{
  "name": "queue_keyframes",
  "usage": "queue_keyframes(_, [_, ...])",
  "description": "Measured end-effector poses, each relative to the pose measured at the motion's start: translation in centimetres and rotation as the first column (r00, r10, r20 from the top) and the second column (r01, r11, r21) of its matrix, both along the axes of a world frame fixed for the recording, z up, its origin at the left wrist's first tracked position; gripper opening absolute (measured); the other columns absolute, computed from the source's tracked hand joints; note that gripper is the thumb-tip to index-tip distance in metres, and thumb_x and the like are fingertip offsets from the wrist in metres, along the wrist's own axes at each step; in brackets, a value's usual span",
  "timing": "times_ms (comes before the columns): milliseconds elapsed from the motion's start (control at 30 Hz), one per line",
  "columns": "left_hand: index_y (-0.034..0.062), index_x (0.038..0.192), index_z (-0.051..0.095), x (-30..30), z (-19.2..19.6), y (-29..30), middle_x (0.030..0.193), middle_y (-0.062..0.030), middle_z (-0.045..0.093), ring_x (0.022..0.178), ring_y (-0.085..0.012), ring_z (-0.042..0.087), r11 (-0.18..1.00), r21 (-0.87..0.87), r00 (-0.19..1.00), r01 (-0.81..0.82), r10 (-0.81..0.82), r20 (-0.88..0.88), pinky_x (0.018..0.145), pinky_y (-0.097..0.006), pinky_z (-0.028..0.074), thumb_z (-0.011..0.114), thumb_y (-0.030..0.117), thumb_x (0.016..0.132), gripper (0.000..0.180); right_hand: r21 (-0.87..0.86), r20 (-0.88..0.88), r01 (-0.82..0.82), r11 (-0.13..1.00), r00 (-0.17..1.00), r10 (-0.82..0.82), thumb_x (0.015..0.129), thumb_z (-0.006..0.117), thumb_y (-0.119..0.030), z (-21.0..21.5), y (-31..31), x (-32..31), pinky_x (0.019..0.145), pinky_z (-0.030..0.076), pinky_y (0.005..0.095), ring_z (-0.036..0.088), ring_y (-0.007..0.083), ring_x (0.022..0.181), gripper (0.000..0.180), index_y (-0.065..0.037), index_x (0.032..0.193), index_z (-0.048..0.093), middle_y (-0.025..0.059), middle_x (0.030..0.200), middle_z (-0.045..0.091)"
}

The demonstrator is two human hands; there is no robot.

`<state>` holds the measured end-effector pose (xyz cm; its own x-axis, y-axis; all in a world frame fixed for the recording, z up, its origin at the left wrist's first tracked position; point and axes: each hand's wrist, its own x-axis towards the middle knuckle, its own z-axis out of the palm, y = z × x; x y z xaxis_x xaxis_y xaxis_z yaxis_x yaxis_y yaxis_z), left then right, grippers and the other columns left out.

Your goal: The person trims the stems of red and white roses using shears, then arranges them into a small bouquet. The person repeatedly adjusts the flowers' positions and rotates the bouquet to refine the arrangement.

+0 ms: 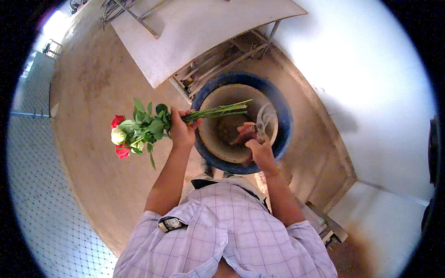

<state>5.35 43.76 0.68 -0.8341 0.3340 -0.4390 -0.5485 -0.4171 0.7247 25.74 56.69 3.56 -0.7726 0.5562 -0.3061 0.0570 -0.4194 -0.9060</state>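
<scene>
The fingers of the left hand [181,129] are wrapped tight round a bunch of roses [139,132], gripping it at the middle of the stems [222,110], just where the leaves end. The bunch lies almost level: red and cream blooms point out to the person's left over the bare floor [92,92], and the cut green stem ends reach to the right over the mouth of a bucket [241,121]. The fingers of the right hand [259,148] are closed round the handles of a pair of shears [263,121], which stand upright above the hand, just below and to the right of the stem tips; whether the blades are parted cannot be told. Both hands hang over the bucket, which is blue on the outside and brownish within, standing on the floor right in front of the person's body. Something reddish shows inside it beside the right hand, too blurred to name. Behind the bucket a pale table [194,32] on a metal frame slants across the upper part of the view, its near edge just over the bucket's far rim. A white wall [371,83] runs along the right. The person wears a light checked shirt [222,231] with short sleeves.
</scene>
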Motion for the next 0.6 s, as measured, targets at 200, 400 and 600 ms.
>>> queue_keyframes(200, [0.0137,0.078,0.046,-1.0,-0.5,-1.1,0.081,-0.0040,0.058,0.082,-0.0230,0.062,0.999,-0.034,0.998,-0.005,0.007,0.064,0.060,-0.042,0.057,0.048,0.046,0.092,0.036,0.152,0.398,-0.237,0.960,0.903,0.160,0.081,0.045,0.000,-4.0,1.5,1.9,0.080,0.043,0.0247,0.053,0.0116,0.093,0.045,-0.004,0.125,0.045,0.0051,0.107,0.056])
queue_keyframes(400, [0.0127,0.075,0.045,1.0,-0.4,-1.4,0.080,-0.0048,0.057,0.082,-0.0226,0.062,0.997,-0.033,0.997,0.071,-0.072,-0.040,0.058,-0.040,0.058,0.047,0.045,0.093,0.037,0.338,0.393,-0.270,0.902,0.911,0.125,0.080,0.050,-0.005,-4.6,1.6,2.0,0.074,0.043,0.0271,0.051,0.0126,0.083,0.030,-0.003,0.109,0.053,0.0057,0.091,0.056])
queue_keyframes(600, [0.0108,0.075,0.044,2.2,-0.7,-1.9,0.079,-0.0066,0.055,0.083,-0.0222,0.062,0.985,-0.060,0.972,0.159,-0.167,-0.164,0.059,-0.040,0.059,0.048,0.045,0.093,0.039,0.242,0.406,-0.308,0.920,0.894,0.192,0.084,0.055,-0.015,-4.1,1.6,1.6,0.075,0.046,0.0345,0.057,0.0227,0.078,0.023,0.000,0.101,0.054,0.0099,0.080,0.058])
